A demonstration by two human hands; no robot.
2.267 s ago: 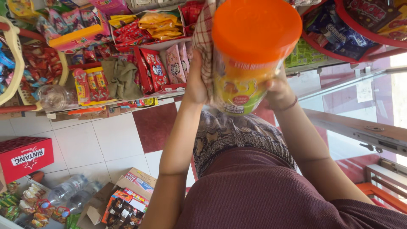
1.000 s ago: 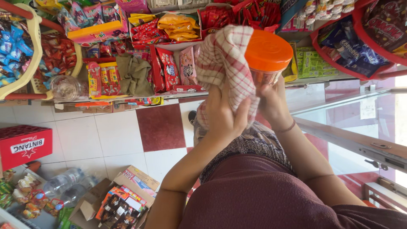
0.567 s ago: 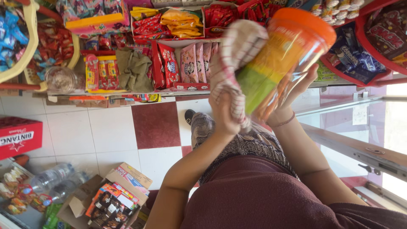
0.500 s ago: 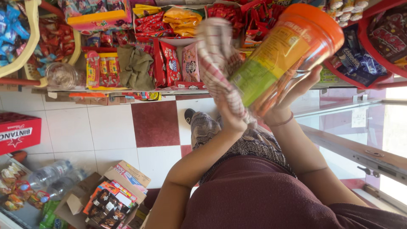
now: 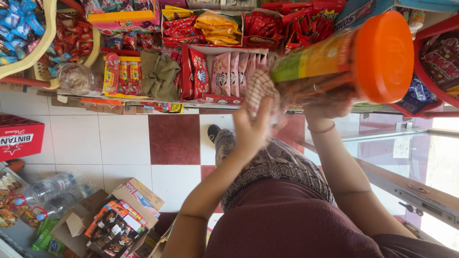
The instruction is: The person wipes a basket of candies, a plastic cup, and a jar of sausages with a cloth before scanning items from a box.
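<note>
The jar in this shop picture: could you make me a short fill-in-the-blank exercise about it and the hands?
1. The jar has a lid of the colour ____.
2. The left hand presses a checked ____ against the jar's bottom end.
3. The right hand holds the jar from ____.
4. The jar lies on its side, with its lid pointing to the picture's ____.

Missing words: orange; cloth; below; right
</note>
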